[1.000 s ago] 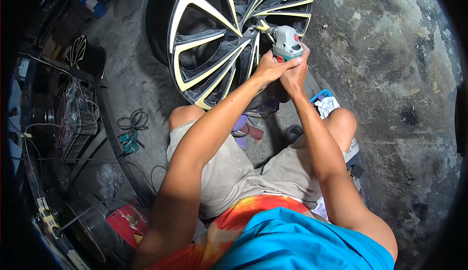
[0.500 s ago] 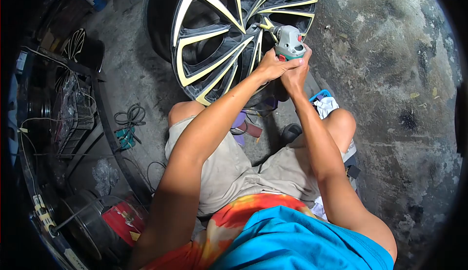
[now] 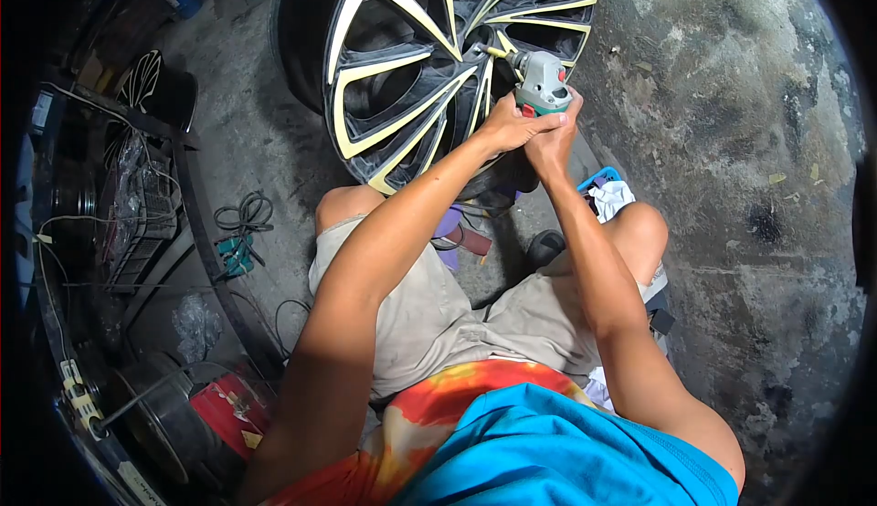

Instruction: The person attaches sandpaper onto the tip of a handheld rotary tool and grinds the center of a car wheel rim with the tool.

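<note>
A large black wheel rim (image 3: 402,63) with pale yellow spoke faces stands in front of my knees. My left hand (image 3: 508,127) and my right hand (image 3: 554,141) are both wrapped round a grey and green power tool (image 3: 544,81) with red buttons. A yellowish tip (image 3: 496,52) sticks out of the tool on its left and reaches the hub area at the middle of the rim. Whether the tip touches the metal is too small to tell.
On the left lie a teal tool (image 3: 237,256) with a coiled cable, a red box (image 3: 230,407) and a second wheel (image 3: 169,104). A blue basket (image 3: 598,177) with white cloth is beside my right knee. Purple and brown items lie between my legs.
Compared with a second ago, the rim, the tool and both hands sit slightly further right in view. The grip of both hands on the tool is the same.
</note>
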The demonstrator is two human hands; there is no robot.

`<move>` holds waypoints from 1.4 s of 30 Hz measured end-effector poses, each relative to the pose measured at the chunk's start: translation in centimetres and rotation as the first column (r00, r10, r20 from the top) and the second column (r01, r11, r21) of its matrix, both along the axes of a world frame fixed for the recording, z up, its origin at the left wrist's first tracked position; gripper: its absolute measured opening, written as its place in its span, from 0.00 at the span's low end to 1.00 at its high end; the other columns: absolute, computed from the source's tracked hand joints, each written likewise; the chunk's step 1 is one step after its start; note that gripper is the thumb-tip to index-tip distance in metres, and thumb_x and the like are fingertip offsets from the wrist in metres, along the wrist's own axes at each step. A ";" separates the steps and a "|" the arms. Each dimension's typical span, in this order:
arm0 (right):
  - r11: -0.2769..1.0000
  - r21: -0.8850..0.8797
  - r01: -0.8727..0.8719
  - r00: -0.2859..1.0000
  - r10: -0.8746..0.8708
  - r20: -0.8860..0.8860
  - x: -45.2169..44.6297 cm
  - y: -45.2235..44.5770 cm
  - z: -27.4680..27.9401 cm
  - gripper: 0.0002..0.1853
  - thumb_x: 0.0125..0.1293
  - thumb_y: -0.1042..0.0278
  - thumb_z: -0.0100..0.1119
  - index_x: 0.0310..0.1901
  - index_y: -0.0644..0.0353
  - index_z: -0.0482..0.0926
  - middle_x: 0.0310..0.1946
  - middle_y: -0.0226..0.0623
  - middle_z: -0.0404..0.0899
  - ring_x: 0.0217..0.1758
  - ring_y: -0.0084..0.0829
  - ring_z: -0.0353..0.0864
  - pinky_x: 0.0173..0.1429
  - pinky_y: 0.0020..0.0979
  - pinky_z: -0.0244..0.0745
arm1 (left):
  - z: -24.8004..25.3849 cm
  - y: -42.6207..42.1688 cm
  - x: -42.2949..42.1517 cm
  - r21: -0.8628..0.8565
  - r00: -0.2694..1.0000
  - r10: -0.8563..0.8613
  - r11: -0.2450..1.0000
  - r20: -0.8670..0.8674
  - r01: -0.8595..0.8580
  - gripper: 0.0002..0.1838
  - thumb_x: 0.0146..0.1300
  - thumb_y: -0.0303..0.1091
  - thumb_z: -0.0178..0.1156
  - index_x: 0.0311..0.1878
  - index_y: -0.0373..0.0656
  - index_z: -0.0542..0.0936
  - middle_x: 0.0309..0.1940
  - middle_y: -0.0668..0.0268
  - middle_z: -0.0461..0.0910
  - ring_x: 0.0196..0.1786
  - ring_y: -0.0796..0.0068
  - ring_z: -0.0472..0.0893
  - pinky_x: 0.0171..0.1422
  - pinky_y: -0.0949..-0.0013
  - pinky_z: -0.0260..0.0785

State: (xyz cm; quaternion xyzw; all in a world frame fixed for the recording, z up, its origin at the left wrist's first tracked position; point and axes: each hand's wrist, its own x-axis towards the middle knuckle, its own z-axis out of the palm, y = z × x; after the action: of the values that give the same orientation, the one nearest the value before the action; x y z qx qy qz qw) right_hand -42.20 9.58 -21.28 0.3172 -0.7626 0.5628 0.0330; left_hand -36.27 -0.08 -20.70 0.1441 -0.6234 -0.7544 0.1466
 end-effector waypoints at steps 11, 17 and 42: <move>1.000 -0.024 0.005 1.000 -0.004 0.024 0.3 0.0 -1.2 0.41 0.56 0.61 0.78 0.66 0.62 0.61 0.47 0.58 0.85 0.53 0.52 0.88 0.56 0.45 0.80 | -0.3 0.1 0.4 -0.043 0.999 -0.008 0.999 0.044 0.010 0.39 0.55 0.48 0.82 0.65 0.37 0.79 0.56 0.61 0.85 0.57 0.74 0.82 0.67 0.67 0.73; 0.997 -0.071 0.019 0.997 -0.013 0.079 0.4 -0.2 -2.0 0.37 0.59 0.63 0.75 0.64 0.63 0.63 0.46 0.56 0.85 0.52 0.50 0.88 0.56 0.45 0.80 | -0.7 0.0 0.2 -0.109 0.988 0.002 0.994 0.152 0.015 0.39 0.56 0.49 0.81 0.67 0.40 0.79 0.58 0.62 0.85 0.59 0.74 0.82 0.69 0.68 0.72; 1.000 -0.019 0.021 1.000 -0.021 0.018 -0.7 -0.1 -1.2 0.41 0.55 0.63 0.78 0.65 0.63 0.63 0.49 0.58 0.84 0.54 0.52 0.87 0.58 0.45 0.79 | 1.4 0.2 0.2 -0.080 0.993 -0.011 0.997 0.118 0.021 0.42 0.53 0.52 0.82 0.66 0.37 0.78 0.58 0.59 0.85 0.58 0.72 0.83 0.68 0.66 0.73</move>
State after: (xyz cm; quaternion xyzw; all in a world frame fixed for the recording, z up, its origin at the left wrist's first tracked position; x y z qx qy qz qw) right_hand -42.87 9.48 -22.47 0.3038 -0.7607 0.5725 0.0351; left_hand -36.11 0.10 -19.29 0.1773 -0.6622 -0.7198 0.1092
